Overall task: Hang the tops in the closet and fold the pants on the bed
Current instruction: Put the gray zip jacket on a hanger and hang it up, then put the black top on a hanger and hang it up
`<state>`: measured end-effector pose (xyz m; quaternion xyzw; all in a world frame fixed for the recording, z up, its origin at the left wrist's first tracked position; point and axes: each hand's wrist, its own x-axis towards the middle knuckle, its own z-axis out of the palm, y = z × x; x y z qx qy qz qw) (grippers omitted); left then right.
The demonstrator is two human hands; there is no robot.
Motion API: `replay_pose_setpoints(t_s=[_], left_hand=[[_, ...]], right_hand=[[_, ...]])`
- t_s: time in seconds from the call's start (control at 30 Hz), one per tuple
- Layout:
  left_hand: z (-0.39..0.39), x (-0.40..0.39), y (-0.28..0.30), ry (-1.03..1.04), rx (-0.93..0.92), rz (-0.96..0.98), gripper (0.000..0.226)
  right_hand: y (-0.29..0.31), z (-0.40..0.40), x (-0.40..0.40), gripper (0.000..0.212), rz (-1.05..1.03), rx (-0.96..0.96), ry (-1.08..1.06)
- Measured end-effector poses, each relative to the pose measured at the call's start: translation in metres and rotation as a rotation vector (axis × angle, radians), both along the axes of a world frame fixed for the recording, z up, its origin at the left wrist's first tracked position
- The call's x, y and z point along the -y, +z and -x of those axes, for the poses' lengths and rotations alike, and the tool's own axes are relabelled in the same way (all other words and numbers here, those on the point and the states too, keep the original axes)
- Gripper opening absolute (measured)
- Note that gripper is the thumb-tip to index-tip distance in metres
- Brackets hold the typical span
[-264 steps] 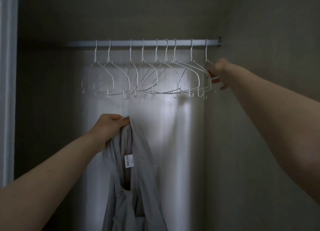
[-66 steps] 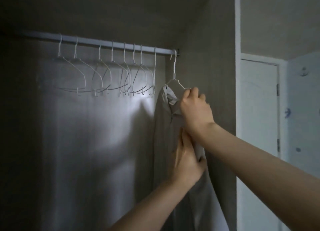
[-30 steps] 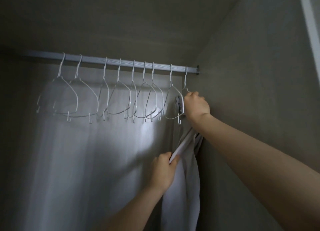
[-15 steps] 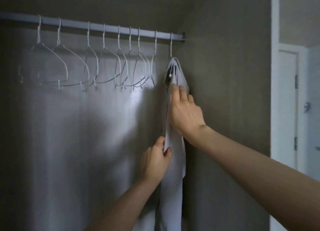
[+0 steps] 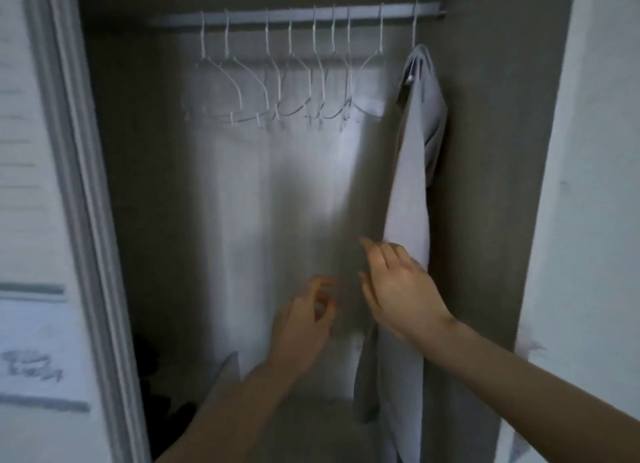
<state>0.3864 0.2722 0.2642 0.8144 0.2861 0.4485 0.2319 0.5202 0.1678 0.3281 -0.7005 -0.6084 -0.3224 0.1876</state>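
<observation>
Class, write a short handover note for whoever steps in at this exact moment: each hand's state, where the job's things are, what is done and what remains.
Left hand: fingers loosely curled, holding nothing, in front of the closet's back wall.
Right hand: open, beside the lower part of the grey top; contact cannot be told.
The grey top hangs on a hanger at the right end of the rail; empty white hangers fill the rest.
Done: one top hung.
Left: any other tops, and folding the pants on the bed; neither is in view.

two bare forearms, no sleeves, no jewellery
</observation>
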Motion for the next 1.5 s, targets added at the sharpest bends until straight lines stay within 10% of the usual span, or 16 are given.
replay_pose_setpoints(t_s=[0.53,0.83,1.5], left_hand=[[0.319,0.319,-0.128,0.887,-0.211,0.173,0.017],[0.533,0.513,-0.227,1.381,-0.246,0.602,0.017],[0.831,0.725,-0.462,1.665,0.270,1.412,0.027]], right_hand=[[-0.132,0.267,0.151,0.033,0.225,-0.150,0.978],[-0.209,0.522,0.243,0.038,0.466,0.015,1.480],[-0.460,0.946,0.386,0.035,1.435,0.168,1.491]])
